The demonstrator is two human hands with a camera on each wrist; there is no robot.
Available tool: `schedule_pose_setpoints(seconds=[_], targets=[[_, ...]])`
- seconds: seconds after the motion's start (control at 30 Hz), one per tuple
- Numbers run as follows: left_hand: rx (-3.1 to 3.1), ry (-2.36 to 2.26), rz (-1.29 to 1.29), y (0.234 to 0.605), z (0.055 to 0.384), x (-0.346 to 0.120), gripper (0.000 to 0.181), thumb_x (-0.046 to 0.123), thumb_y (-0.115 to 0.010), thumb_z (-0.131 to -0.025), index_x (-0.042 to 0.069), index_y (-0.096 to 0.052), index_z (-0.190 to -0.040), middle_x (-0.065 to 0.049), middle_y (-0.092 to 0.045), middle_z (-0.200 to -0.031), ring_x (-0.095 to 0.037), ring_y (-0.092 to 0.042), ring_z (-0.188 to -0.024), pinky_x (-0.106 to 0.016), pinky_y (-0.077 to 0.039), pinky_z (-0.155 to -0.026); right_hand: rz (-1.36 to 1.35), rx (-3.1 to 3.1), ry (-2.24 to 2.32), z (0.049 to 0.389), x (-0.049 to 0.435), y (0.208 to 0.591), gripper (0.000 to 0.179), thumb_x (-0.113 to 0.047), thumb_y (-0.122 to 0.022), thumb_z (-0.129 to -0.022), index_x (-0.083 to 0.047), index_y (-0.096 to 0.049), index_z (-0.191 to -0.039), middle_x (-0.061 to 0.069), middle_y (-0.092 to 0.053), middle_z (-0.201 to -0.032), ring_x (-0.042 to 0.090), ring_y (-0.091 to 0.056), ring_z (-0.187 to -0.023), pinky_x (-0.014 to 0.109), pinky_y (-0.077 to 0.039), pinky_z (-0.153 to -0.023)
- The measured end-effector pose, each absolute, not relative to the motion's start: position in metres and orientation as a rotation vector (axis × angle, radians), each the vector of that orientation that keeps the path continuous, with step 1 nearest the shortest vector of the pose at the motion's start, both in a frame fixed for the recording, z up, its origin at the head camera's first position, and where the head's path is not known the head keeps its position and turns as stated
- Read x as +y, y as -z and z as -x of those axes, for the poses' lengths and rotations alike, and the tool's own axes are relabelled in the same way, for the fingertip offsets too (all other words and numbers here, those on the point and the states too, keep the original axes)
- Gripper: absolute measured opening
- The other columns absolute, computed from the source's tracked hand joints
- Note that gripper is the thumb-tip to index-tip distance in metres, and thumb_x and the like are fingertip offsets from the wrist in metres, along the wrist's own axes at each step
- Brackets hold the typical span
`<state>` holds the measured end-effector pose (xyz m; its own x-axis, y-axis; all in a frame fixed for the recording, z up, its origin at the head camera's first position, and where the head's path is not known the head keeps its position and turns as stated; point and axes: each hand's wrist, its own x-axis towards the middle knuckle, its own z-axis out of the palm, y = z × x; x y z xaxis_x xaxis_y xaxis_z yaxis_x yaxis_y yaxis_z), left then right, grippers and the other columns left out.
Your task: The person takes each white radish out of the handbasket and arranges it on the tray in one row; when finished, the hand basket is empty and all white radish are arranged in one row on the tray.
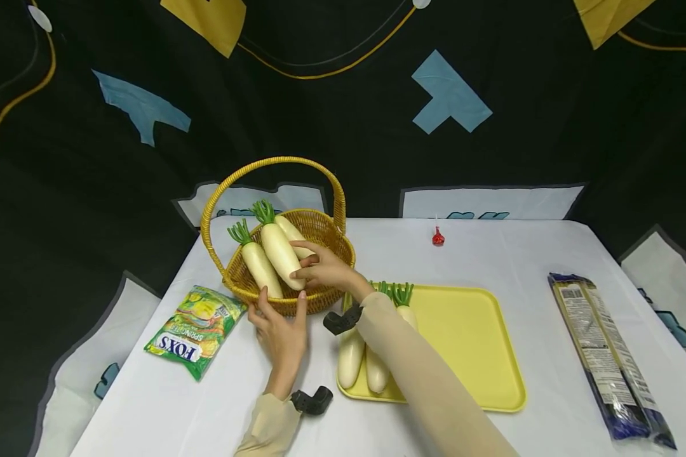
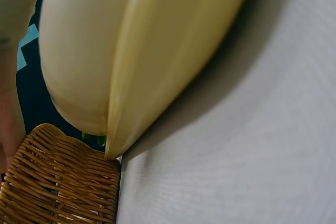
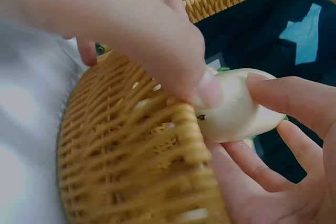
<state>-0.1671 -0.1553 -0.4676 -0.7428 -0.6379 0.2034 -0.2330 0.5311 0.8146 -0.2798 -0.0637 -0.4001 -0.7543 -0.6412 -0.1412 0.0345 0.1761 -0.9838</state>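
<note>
A wicker basket (image 1: 320,225) with a tall arched handle holds three white radishes with green tops. My right hand (image 1: 328,270) reaches over its right side and grips the lower end of the middle radish (image 1: 280,254), thumb and fingers around it in the right wrist view. Another radish (image 1: 261,270) lies to its left, and a third (image 1: 288,230) lies behind, partly covered by my fingers. At the basket's front, my left hand (image 1: 282,339) touches the rim with spread fingers; its thumb (image 3: 210,90) presses by the radish's end.
Right of the basket, a yellow tray (image 1: 463,343) holds more radishes (image 1: 351,358), partly hidden under my right arm. A green FOX'S candy bag (image 1: 197,327) lies at the left. A small red item (image 1: 437,238) sits far back; a long dark-edged package (image 1: 608,358) lies at the right.
</note>
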Motion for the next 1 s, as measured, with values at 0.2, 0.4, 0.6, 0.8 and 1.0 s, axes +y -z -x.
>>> schedule_pose_setpoints(seconds=[0.2,0.4,0.6,0.8,1.0], targets=[[-2.293,1.124,-0.705,0.468,0.167,-0.157,0.081,0.063,-0.053,-0.078,0.019,-0.021,-0.139,-0.029,-0.009,-0.141,-0.052,-0.032,-0.119,-0.058,-0.024,-0.099,0.593,1.899,1.679,0.273,-0.040,0.390,0.064,-0.010,-0.065,-0.082,-0.031,-0.036,-0.136,0.015,-0.056,-0.110,0.016,-0.062,-0.082,0.040,-0.054,-0.076],[-2.296,1.137,-0.710,0.468,0.167,-0.158,0.082,0.064,-0.053,-0.078,0.020,-0.021,-0.139,-0.028,-0.008,-0.142,-0.052,-0.031,-0.121,-0.058,-0.024,-0.099,0.590,1.851,1.740,0.260,-0.008,0.376,0.064,-0.009,-0.065,-0.082,-0.034,-0.037,-0.134,0.014,-0.054,-0.110,0.017,-0.063,-0.085,0.039,-0.054,-0.075],[-2.293,1.135,-0.714,0.467,0.167,-0.159,0.082,0.062,-0.053,-0.078,0.020,-0.020,-0.140,-0.029,-0.007,-0.142,-0.052,-0.031,-0.120,-0.058,-0.024,-0.098,0.537,1.853,1.765,0.232,0.031,0.366,0.066,-0.009,-0.065,-0.082,-0.030,-0.035,-0.136,0.012,-0.056,-0.104,0.015,-0.064,-0.081,0.041,-0.054,-0.076],[-2.300,1.152,-0.707,0.467,0.167,-0.158,0.083,0.063,-0.053,-0.078,0.020,-0.020,-0.140,-0.028,-0.007,-0.143,-0.053,-0.030,-0.121,-0.059,-0.024,-0.099,0.498,1.896,1.817,0.197,0.077,0.366,0.067,-0.012,-0.065,-0.083,-0.026,-0.031,-0.139,0.013,-0.057,-0.106,0.013,-0.064,-0.081,0.044,-0.052,-0.078],[-2.297,1.161,-0.708,0.468,0.168,-0.157,0.083,0.063,-0.053,-0.078,0.020,-0.020,-0.140,-0.028,-0.006,-0.143,-0.053,-0.029,-0.122,-0.059,-0.022,-0.100,0.358,1.997,1.810,0.169,0.122,0.379,0.068,-0.015,-0.064,-0.083,-0.024,-0.027,-0.140,0.014,-0.055,-0.110,0.015,-0.065,-0.083,0.040,-0.053,-0.077]])
